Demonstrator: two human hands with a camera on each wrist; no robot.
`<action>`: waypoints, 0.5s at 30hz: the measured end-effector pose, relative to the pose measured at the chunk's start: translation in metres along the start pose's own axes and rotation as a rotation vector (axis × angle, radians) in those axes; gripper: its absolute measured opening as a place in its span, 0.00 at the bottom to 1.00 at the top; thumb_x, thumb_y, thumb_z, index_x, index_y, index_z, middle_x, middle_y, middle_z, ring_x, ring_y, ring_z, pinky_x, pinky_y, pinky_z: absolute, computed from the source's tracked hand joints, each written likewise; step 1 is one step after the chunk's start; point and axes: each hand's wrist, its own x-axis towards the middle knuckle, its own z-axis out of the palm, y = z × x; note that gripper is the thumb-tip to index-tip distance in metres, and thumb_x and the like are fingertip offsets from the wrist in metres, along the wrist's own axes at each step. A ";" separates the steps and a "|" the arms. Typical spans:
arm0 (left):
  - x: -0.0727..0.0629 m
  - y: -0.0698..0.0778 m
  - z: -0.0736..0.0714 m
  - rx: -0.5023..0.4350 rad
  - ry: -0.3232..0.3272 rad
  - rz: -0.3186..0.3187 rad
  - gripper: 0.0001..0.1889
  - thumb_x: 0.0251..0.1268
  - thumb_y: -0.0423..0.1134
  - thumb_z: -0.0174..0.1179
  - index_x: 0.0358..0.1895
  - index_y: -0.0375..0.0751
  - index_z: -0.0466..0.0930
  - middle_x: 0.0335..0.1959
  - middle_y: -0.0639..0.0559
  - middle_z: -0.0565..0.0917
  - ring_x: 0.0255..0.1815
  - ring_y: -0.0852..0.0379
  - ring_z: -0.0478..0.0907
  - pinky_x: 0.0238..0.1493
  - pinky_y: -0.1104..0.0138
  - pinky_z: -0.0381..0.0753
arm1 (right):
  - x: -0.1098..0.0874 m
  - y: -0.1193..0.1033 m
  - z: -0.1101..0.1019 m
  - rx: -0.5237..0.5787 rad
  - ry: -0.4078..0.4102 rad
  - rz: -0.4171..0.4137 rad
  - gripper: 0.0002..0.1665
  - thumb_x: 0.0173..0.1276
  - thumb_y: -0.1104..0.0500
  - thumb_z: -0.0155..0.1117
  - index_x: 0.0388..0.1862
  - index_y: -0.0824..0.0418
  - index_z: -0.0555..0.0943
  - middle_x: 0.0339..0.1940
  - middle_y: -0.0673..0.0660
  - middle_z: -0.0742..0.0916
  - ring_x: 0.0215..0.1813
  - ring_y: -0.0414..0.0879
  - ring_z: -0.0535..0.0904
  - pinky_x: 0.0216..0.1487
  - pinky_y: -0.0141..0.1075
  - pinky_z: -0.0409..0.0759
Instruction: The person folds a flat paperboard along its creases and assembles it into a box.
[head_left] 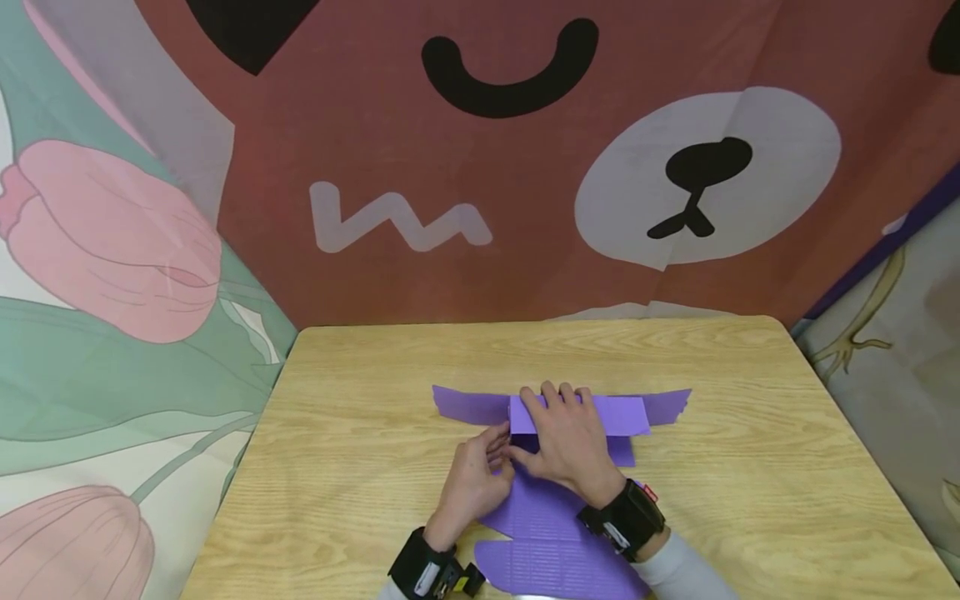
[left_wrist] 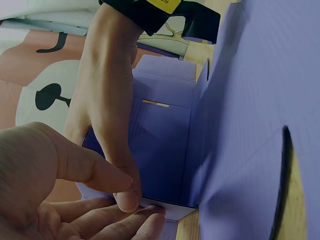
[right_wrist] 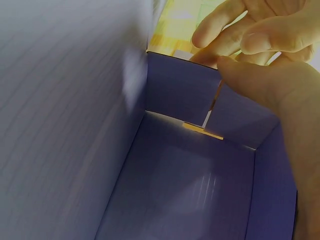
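Observation:
A purple cardboard box, partly folded, lies at the middle of the table with walls raised around its floor. My right hand reaches over the box, its fingers spread across the far wall. The right thumb presses the top edge of the left end wall. Outside that end wall, my left hand has its fingers stretched along the cardboard, and its thumb is close to the right thumb. A narrow slot shows at the floor's edge beside the end wall in the right wrist view. The right fingertips are hidden in both wrist views.
Side flaps stick out left and right of the box. A large ribbed panel spreads toward the near edge of the wooden table. Behind the table hangs a printed cloth.

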 end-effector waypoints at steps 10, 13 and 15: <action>-0.003 0.002 0.004 0.078 0.021 0.060 0.31 0.55 0.22 0.56 0.67 0.27 0.69 0.57 0.36 0.82 0.53 0.47 0.85 0.51 0.64 0.85 | 0.000 -0.001 0.000 0.012 0.028 0.001 0.53 0.42 0.18 0.63 0.60 0.50 0.75 0.46 0.59 0.83 0.48 0.60 0.79 0.51 0.56 0.73; -0.004 0.002 0.006 0.096 0.018 0.066 0.32 0.56 0.23 0.57 0.68 0.27 0.68 0.59 0.37 0.82 0.55 0.47 0.84 0.53 0.65 0.84 | 0.000 -0.001 0.000 0.011 0.017 0.004 0.51 0.43 0.21 0.63 0.60 0.50 0.74 0.47 0.59 0.83 0.48 0.60 0.79 0.52 0.56 0.72; -0.004 0.002 0.007 0.109 0.016 0.077 0.32 0.56 0.23 0.57 0.68 0.28 0.68 0.60 0.38 0.81 0.57 0.47 0.83 0.55 0.65 0.83 | 0.000 -0.002 0.000 0.011 0.004 0.011 0.50 0.44 0.22 0.62 0.60 0.50 0.74 0.48 0.58 0.82 0.49 0.60 0.78 0.53 0.56 0.71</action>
